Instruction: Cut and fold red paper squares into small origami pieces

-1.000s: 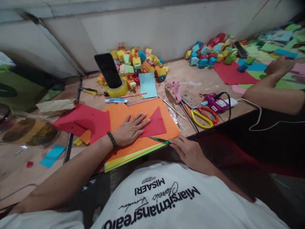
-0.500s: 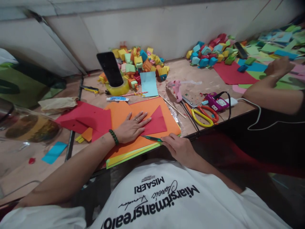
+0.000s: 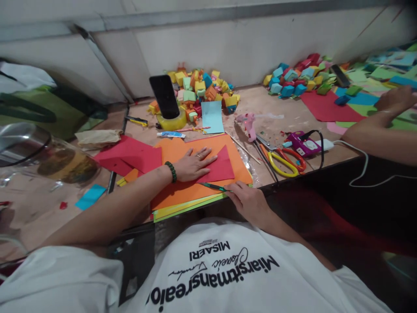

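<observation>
Left hand, fingers spread flat, pins red paper, apparently part-worked; right hand, fingers gripping craft knife; paper cubes behind look finished.

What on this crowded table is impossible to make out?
All in the head view:
Red paper under the left hand: the hand hides part of it.
Thin green tool: the right hand covers its rear; its tip is too small to judge contact.
Clear bottle: the left edge cuts off its lid end.
Co-worker's arm: cut off by the right edge.
</observation>
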Tool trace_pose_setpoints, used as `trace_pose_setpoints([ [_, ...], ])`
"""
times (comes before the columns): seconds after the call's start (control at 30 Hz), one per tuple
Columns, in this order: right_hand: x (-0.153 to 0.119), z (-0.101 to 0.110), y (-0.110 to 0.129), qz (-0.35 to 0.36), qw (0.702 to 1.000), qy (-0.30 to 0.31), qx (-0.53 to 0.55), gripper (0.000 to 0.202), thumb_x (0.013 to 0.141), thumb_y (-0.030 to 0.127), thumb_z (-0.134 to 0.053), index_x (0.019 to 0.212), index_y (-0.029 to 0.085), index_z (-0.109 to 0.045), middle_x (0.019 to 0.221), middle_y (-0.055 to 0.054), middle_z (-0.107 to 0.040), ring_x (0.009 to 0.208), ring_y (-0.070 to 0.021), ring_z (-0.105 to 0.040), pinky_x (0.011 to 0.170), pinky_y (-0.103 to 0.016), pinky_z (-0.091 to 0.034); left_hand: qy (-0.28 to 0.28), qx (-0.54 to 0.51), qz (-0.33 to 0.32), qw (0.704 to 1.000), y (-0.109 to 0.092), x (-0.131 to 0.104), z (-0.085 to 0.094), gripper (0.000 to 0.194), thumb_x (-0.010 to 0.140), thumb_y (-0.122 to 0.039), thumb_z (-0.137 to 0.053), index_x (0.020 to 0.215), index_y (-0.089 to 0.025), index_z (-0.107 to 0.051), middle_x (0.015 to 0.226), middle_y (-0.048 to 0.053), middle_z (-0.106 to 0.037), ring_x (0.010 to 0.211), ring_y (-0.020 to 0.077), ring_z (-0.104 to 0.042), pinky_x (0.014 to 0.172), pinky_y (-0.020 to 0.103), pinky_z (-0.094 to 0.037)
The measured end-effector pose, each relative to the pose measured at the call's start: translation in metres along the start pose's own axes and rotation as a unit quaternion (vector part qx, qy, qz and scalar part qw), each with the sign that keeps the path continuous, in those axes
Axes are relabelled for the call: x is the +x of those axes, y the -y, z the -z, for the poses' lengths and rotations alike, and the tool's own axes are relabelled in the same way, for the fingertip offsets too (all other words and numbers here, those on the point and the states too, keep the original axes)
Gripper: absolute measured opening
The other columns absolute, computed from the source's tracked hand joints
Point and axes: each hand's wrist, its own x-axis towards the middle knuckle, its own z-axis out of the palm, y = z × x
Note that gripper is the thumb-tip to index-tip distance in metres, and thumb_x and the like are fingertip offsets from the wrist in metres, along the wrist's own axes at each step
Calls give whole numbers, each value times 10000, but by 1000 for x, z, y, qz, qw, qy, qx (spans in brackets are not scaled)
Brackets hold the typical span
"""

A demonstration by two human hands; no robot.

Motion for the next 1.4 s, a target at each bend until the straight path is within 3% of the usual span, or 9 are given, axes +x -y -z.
trace_pose_setpoints([
  [0.3, 3, 0, 16, 16, 998, 41, -43, 272, 987, 260, -386, 964, 201, -650, 796, -42, -643, 602, -128, -583, 492, -244, -298, -10, 22, 6, 1000, -10, -3, -2, 568, 993, -394, -221, 1530, -221, -157, 1613, 146, -79, 1487, 273, -47, 1132, 596, -65],
  [0.5, -5, 4, 8, 64, 992, 52, 93, 209, 979, 252, -427, 1065, 204, -612, 901, -44, -659, 744, -140, -633, 643, -240, -435, -40, 6, 14, 999, -13, -12, 3, 560, 985, -439, -237, 1507, -236, -249, 1604, 141, -172, 1469, 300, -147, 1130, 569, -139],
  [0.57, -9, 15, -7, 34, 991, 16, 127, 207, 979, 258, -429, 1088, 211, -598, 952, -56, -668, 844, -159, -644, 734, -264, -473, -76, 7, 32, 997, -14, -16, 4, 609, 956, -522, -310, 1484, -218, -302, 1567, 166, -267, 1432, 330, -244, 1117, 554, -200],
  [0.67, -8, 32, -33, -72, 987, -104, 100, 216, 971, 284, -426, 1093, 206, -586, 1039, -95, -673, 947, -211, -640, 805, -337, -497, -134, 0, 66, 989, -16, -20, 5, 744, 830, -639, -525, 1400, -172, -423, 1424, 204, -446, 1303, 363, -421, 1066, 509, -324],
  [0.77, 2, 33, -57, -133, 976, -170, 10, 254, 961, 277, -399, 1101, 179, -587, 1035, -130, -677, 965, -260, -633, 796, -394, -503, -128, -56, 94, 986, -22, -18, 2, 719, 757, -577, -671, 1295, -129, -504, 1259, 206, -552, 1167, 358, -538, 988, 467, -421],
  [0.97, 9, 2, -85, -116, 976, -164, -83, 282, 957, 288, -396, 1074, 182, -631, 935, -116, -687, 900, -266, -615, 739, -396, -494, -122, -159, 149, 968, -41, -21, 3, 590, 747, -405, -724, 1240, -152, -522, 1200, 163, -635, 1096, 326, -609, 905, 420, -495],
  [1.1, 10, 11, -75, -76, 974, -192, -96, 252, 945, 327, -448, 1051, 223, -651, 980, -114, -647, 922, -273, -573, 757, -416, -494, -132, -198, 163, 957, -46, -42, 13, 424, 790, -326, -643, 1191, -209, -569, 1156, 81, -686, 1042, 264, -650, 860, 347, -526],
  [1.23, 23, 33, -45, 41, 974, -222, -29, 239, 970, 289, -414, 1031, 235, -639, 929, -100, -663, 895, -241, -600, 786, -397, -516, -247, -290, 207, 901, -25, -69, 17, 502, 770, -453, -641, 1210, -222, -574, 1132, 63, -699, 1018, 281, -659, 846, 372, -543],
  [1.4, 41, 20, -24, 145, 985, -94, -11, 364, 948, 373, -484, 1227, 154, -560, 1191, -156, -642, 1096, -279, -588, 878, -438, -524, -383, -373, 261, 804, 20, -82, 17, 754, 697, -567, -690, 1307, -175, -486, 1262, 121, -632, 1085, 291, -636, 937, 429, -511],
])
